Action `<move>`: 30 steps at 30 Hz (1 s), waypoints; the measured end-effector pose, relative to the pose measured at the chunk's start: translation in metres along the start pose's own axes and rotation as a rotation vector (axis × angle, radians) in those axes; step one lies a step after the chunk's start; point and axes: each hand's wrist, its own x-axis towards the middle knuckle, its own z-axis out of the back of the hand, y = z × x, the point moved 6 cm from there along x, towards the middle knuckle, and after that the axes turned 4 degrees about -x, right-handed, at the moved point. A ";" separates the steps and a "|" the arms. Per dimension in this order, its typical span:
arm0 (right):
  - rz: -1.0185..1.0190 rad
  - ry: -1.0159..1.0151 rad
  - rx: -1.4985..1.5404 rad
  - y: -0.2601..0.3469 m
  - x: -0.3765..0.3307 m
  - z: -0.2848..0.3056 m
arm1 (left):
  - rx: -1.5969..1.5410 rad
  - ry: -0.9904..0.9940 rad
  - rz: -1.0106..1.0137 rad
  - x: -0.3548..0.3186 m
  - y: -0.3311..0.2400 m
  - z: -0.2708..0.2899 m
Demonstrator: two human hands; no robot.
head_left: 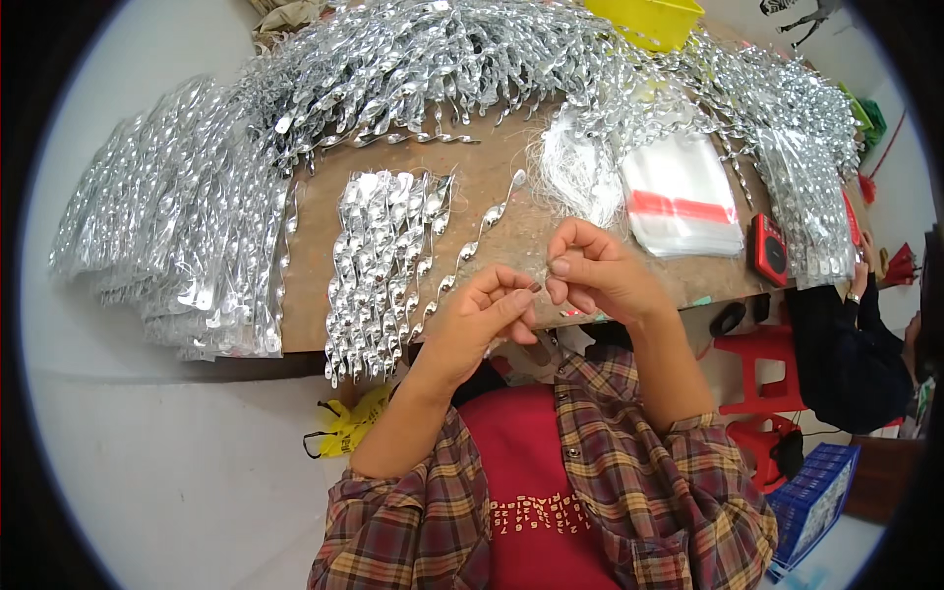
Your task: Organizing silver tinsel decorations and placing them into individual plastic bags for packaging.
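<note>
My left hand (497, 307) and my right hand (595, 273) face each other over the table's near edge, their fingertips pinched a short gap apart. Whatever they pinch is too thin or small to make out. Just beyond my left hand lies a single silver twisted strip (479, 239), set slantwise. Left of it is a row of similar silver spiral strips (374, 275), side by side, their lower ends past the table edge. Beyond my right hand sits a bundle of fine white strings (580, 167). Clear plastic bags with a red band (683, 211) lie stacked beside that bundle.
Bagged silver strips (187, 226) cover the left side, and a heap of loose ones (423, 69) fills the back. A yellow bin (654, 22) stands behind. Rightward are a red radio (769, 250), more bagged strips (808, 211), red stools (762, 369) and a seated person (851, 354).
</note>
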 end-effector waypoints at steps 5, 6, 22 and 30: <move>0.043 -0.070 -0.048 0.003 -0.007 0.011 | 0.445 -0.260 -0.251 -0.003 -0.018 0.005; 0.069 -0.088 -0.073 0.005 -0.008 0.014 | 0.446 -0.260 -0.250 -0.003 -0.017 0.005; 0.610 -0.358 -1.204 0.039 -0.032 -0.021 | 0.778 -0.341 -0.414 0.001 -0.016 0.006; 0.709 -0.366 -1.613 0.027 -0.025 -0.035 | 0.750 -0.360 -0.547 0.000 -0.016 -0.003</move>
